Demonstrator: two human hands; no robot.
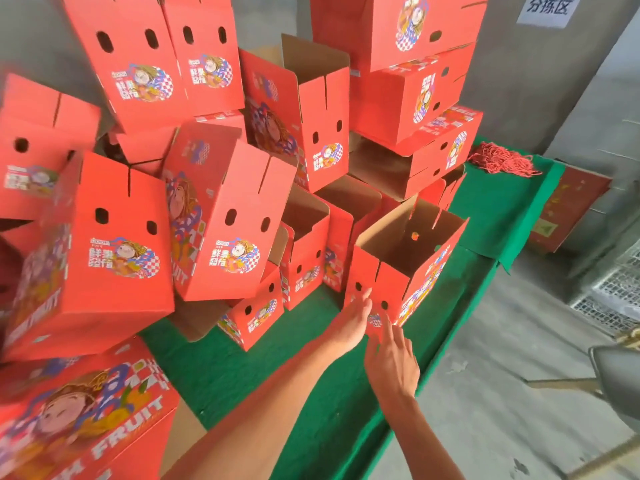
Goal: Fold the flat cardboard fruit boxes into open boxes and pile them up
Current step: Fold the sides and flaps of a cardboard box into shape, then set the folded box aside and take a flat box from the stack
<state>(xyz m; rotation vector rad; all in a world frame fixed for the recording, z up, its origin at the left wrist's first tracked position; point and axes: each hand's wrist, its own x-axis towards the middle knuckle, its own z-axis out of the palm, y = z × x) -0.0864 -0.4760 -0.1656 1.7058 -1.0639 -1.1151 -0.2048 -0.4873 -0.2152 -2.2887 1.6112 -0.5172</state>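
head view: left hand and right hand, fingers straight, nothing gripped, steadying folded box beside pile.

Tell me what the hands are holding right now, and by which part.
Nothing is gripped. Both hands, left and right, have straight fingers at the near face of the open box on the green table.

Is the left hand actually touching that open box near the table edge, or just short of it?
Touching. In the head view the left hand lies flat with straight fingers against the red front wall of the open box, no gap visible.
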